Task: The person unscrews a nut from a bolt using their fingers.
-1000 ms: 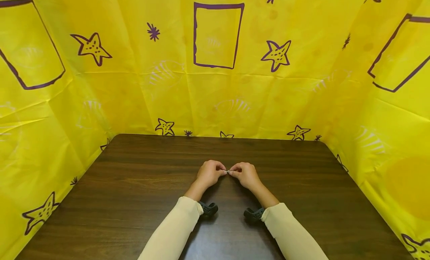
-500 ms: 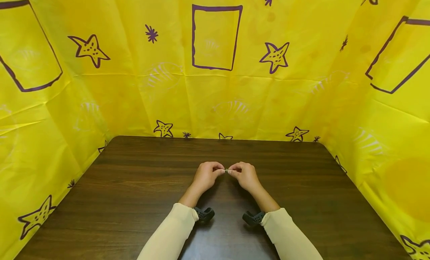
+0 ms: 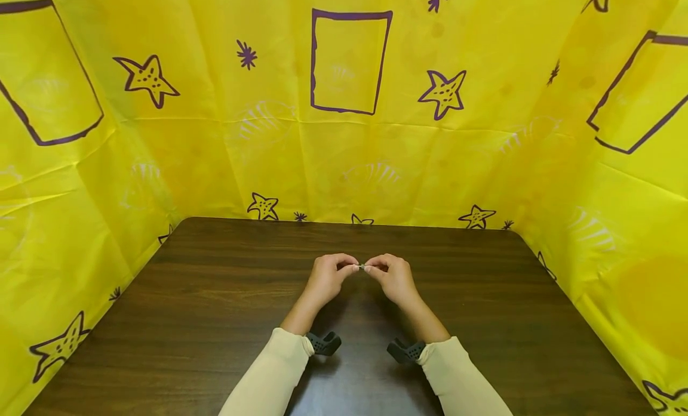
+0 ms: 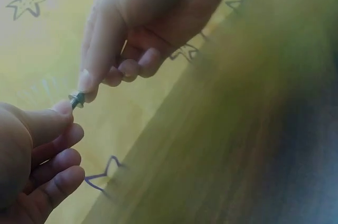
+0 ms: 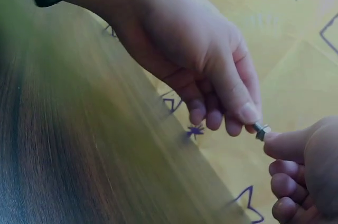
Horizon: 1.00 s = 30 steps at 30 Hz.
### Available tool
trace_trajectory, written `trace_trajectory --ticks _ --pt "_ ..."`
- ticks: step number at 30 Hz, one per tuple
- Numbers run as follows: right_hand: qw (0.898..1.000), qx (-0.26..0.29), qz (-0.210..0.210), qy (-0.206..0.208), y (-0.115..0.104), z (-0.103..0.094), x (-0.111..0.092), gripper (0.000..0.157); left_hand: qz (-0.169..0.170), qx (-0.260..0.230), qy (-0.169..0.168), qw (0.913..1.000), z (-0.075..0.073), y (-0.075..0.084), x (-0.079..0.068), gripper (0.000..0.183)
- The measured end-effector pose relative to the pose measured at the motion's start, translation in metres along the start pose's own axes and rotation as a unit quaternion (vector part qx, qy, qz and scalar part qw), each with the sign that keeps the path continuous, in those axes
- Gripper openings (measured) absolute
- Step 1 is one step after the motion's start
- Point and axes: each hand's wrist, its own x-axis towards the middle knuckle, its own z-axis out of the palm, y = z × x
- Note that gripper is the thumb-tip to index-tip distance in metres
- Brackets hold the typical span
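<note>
A small metal bolt (image 5: 257, 126) with a hex nut (image 5: 263, 132) on its shank is held between the two hands, above the table. My left hand (image 3: 325, 279) pinches one end of the bolt between thumb and forefinger; its other fingers are loosely curled in the left wrist view. My right hand (image 3: 396, 279) pinches at the nut from the opposite side, thumb tip against it. Fingertips cover both ends of the piece, so the bolt's head cannot be made out. In the left wrist view the threaded bolt (image 4: 77, 100) shows in the narrow gap between the thumbs.
A dark wood-grain table (image 3: 226, 320) lies below the hands. Yellow cloth (image 3: 204, 159) printed with purple starfish and frames hangs behind it and along both sides. Each wrist wears a dark band (image 3: 325, 344).
Both hands have risen slightly and moved a little away from the body, still pinching the bolt and nut. The left wrist has shifted a little to the left.
</note>
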Motion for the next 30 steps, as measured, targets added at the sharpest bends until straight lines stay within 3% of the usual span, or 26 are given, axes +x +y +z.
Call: trace_trajectory --ticks 9,14,23,30 --pt "0.998 0.009 -0.051 0.047 -0.008 -0.001 0.0 0.006 0.015 -0.032 0.028 0.999 -0.006 0.008 0.002 0.006" --pt "0.996 0.015 -0.063 0.054 -0.014 -0.004 -0.002 0.006 0.03 -0.055 0.037 0.9974 -0.006 0.01 0.001 0.009" --pt "0.998 0.061 -0.018 0.014 -0.016 -0.005 -0.004 0.008 0.019 -0.026 0.013 0.9994 -0.009 0.006 -0.004 0.007" --pt "0.993 0.085 0.076 -0.012 -0.013 0.002 -0.006 0.047 0.031 -0.028 0.004 0.9991 -0.009 0.008 -0.005 0.007"
